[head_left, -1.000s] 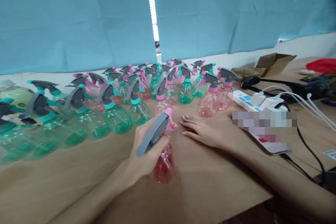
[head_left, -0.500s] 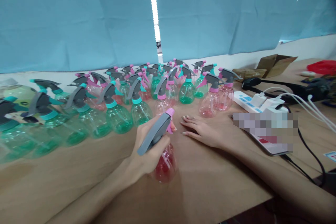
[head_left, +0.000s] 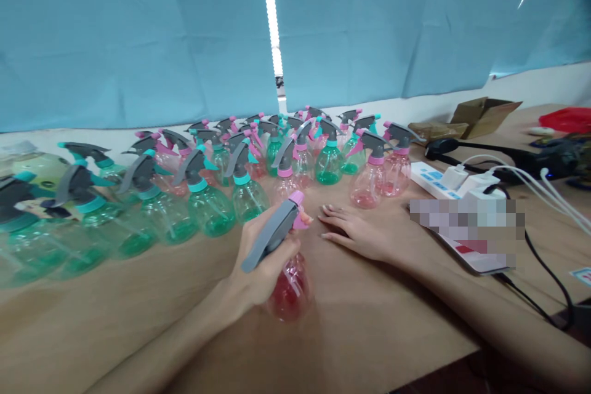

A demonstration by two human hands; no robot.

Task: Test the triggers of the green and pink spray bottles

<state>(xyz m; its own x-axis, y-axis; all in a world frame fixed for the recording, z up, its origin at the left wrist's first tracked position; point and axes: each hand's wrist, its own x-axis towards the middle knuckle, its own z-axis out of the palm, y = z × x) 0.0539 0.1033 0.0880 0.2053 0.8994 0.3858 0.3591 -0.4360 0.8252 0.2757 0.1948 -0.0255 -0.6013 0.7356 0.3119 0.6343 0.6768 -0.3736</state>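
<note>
My left hand is wrapped round the neck of a pink spray bottle with a grey trigger head and pink nozzle; the bottle stands on the brown table. To its right my right hand lies flat on the tabletop, fingers stretched out and holding nothing, just right of the nozzle. Behind both hands stand several green and pink spray bottles in rows.
A white power strip with plugged chargers and white cables lies at the right, beside a black cable. A cardboard box and a red item sit at the far right. Blue curtains hang behind.
Almost nothing has moved: my left hand keeps its grip on the pink bottle, and my right hand stays flat. The view has shifted slightly.
</note>
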